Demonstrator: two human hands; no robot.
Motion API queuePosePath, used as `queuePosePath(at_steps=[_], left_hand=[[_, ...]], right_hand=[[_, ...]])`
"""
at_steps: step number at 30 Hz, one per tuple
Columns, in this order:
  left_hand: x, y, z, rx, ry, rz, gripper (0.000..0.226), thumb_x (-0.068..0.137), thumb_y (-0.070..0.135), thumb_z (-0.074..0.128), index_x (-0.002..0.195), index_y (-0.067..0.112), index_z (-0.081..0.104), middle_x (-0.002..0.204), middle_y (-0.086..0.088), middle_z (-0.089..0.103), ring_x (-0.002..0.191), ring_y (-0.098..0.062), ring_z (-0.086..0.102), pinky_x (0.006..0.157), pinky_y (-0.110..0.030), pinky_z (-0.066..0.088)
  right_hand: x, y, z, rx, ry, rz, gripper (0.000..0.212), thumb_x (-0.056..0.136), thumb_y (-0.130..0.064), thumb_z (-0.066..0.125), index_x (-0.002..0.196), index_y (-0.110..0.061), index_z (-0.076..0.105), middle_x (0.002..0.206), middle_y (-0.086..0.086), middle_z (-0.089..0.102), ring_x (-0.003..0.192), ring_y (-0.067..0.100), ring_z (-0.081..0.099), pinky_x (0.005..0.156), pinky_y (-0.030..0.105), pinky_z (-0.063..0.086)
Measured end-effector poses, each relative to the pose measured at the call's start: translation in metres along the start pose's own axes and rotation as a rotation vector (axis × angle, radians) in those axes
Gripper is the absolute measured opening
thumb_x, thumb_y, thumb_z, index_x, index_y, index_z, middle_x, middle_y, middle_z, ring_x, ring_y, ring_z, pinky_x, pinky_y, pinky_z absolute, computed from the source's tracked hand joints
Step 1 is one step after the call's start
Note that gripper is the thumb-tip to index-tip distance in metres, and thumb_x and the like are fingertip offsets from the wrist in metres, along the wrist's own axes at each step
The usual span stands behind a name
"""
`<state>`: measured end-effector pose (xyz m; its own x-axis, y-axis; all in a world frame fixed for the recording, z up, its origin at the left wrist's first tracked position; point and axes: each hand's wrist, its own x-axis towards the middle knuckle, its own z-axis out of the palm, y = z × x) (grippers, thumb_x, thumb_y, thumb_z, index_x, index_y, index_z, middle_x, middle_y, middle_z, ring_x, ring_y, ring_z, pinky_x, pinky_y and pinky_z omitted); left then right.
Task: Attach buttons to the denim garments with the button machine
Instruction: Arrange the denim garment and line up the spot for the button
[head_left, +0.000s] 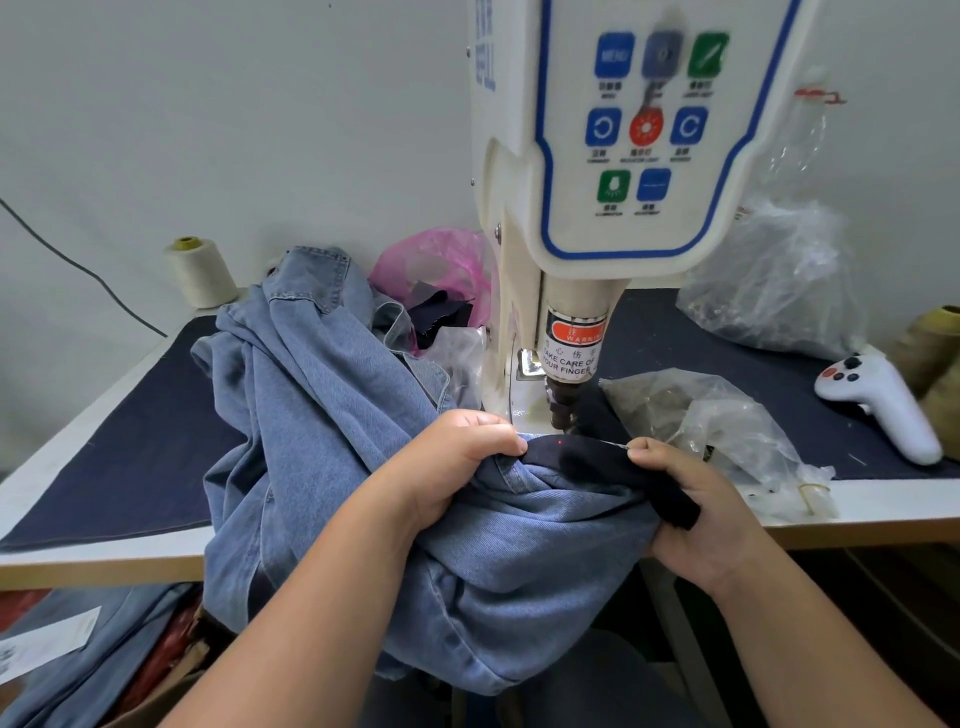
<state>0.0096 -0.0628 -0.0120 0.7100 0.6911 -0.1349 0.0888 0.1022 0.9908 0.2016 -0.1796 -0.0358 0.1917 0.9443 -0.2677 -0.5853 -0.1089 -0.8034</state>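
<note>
Left grip (457, 457): pinching denim garment (332, 415) under button machine (597, 208).
Right grip (691, 499): clamped on same garment.
Pink bag (431, 265), far: dark fabric scraps inside.

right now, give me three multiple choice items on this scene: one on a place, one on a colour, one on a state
1. Where is the cream thread cone?
A. far left corner of the table
B. under the machine head
C. in the right hand

2. What colour is the light dot on the dark band?
A. green
B. red
C. blue

3. What are both hands doing?
A. resting flat on the table
B. pressing panel buttons
C. gripping the denim at the band

Answers: 1 A, the cone stands by the wall at the far left. 2 B, a red dot shows between the hands. 3 C, the left hand and right hand curl round the fabric below the machine head.
</note>
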Motion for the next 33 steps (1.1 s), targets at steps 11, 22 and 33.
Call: queuePosePath(at_steps=[11, 22, 33], left_hand=[[0.0006, 0.0007, 0.0001, -0.020, -0.018, 0.000, 0.015, 0.071, 0.018, 0.066, 0.061, 0.011, 0.058, 0.064, -0.006, 0.057, 0.058, -0.013, 0.054, 0.059, -0.022, 0.045], [0.0003, 0.0007, -0.0007, -0.022, -0.037, 0.001, 0.014, 0.071, 0.017, 0.065, 0.059, 0.013, 0.060, 0.064, -0.006, 0.060, 0.058, -0.014, 0.056, 0.061, -0.023, 0.047], [0.0005, 0.0018, -0.0010, 0.004, -0.020, -0.008, 0.017, 0.071, 0.017, 0.063, 0.064, 0.007, 0.052, 0.061, -0.005, 0.050, 0.056, -0.014, 0.048, 0.059, -0.025, 0.040]], right_hand=[[0.0032, 0.0020, -0.0036, 0.002, -0.024, -0.023, 0.011, 0.072, -0.018, 0.058, 0.063, -0.017, 0.052, 0.067, 0.004, 0.054, 0.061, 0.018, 0.055, 0.061, 0.034, 0.038], [0.0027, 0.0020, -0.0035, -0.011, -0.016, -0.026, 0.011, 0.073, -0.018, 0.058, 0.062, -0.018, 0.055, 0.066, 0.003, 0.055, 0.061, 0.018, 0.056, 0.059, 0.033, 0.040], [0.0019, 0.0022, -0.0033, -0.004, -0.023, -0.031, 0.012, 0.075, -0.018, 0.058, 0.063, -0.017, 0.056, 0.068, 0.004, 0.057, 0.063, 0.018, 0.058, 0.062, 0.035, 0.041]])
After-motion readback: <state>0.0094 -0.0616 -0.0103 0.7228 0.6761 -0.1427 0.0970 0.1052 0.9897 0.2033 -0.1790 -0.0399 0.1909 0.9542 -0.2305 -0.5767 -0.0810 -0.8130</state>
